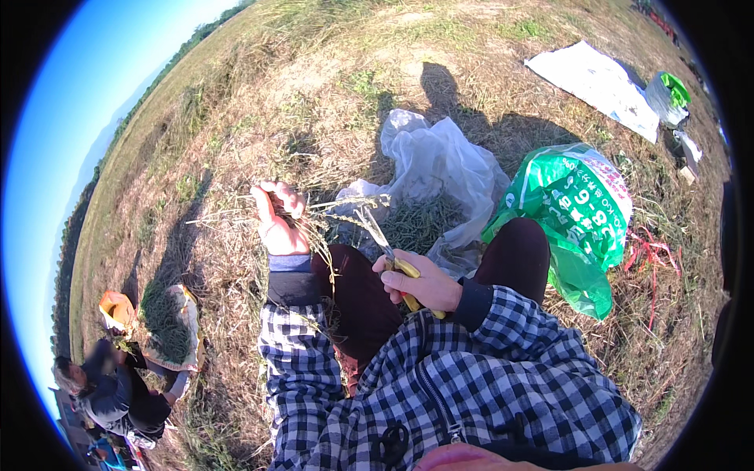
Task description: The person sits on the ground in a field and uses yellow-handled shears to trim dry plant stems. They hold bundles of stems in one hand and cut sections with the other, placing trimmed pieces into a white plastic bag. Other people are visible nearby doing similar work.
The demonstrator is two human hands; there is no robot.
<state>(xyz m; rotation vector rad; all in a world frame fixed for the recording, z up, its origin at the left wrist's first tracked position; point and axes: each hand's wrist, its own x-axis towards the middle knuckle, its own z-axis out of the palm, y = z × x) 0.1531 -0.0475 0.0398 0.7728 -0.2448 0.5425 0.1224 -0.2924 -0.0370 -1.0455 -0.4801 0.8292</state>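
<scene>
My left hand [280,218] is raised at the centre left, its fingers curled around a small bunch of dry plant stems [318,229] that stick out on both sides. In my right hand [424,282], above my lap, is a pair of scissors [406,269] with yellow handles. The blades point up and away from me, near the tips of the stems, and look slightly parted. Just beyond my knees lies a clear plastic bag [442,150], its mouth spread, with cut green plant pieces [424,222] in it.
A green printed plastic sack [565,206] lies by my right knee, red string [654,250] beside it. Farther right are a white sheet [595,85] and a bag with green plastic [668,97]. At left a person [115,388] sits beside a sack of cut plants [168,327]. Dry grass covers the ground.
</scene>
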